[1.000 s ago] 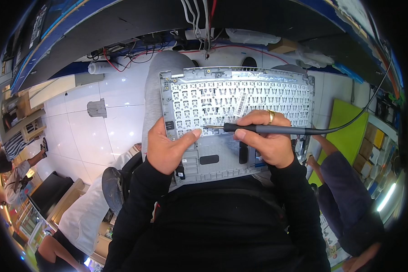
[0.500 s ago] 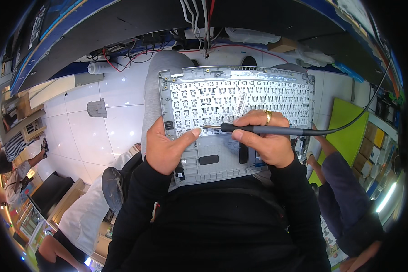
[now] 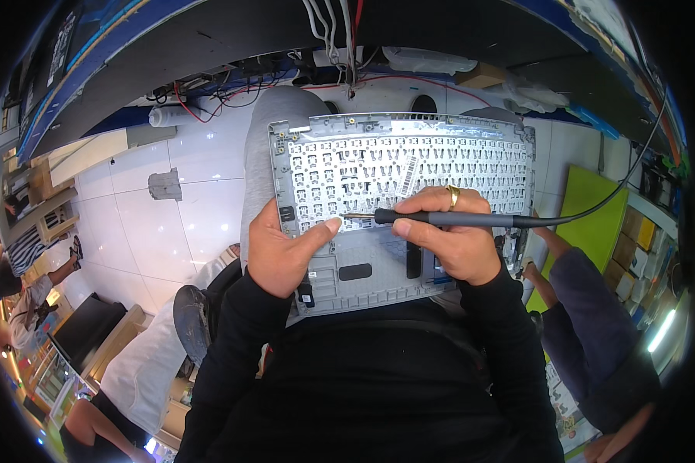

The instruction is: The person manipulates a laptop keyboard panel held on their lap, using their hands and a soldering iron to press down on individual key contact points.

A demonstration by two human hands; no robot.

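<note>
A silver-grey laptop top cover (image 3: 378, 282) rests across my lap, its inner side up. Set into it is the metal back of a keyboard (image 3: 409, 162), full of small cutouts and bearing a barcode sticker. My left hand (image 3: 282, 251) grips the cover's left edge, thumb lying over the keyboard's lower left. My right hand (image 3: 455, 235), with a gold ring, holds a corded soldering iron (image 3: 471, 221) in a pinch. Its metal tip points left and meets the keyboard back right beside my left thumb. Contact at the very tip is too small to make out.
A dark workbench (image 3: 247, 46) spans the far side, with hanging cables and a red wire beneath. The iron's black cord (image 3: 633, 177) runs up to the right. Other people sit at both sides, one's shoe (image 3: 193, 320) close to my left arm. A green panel (image 3: 587, 208) stands right.
The soldering iron and my right hand have shifted very slightly left. My left hand keeps its grip, and the person at the right has moved a little.
</note>
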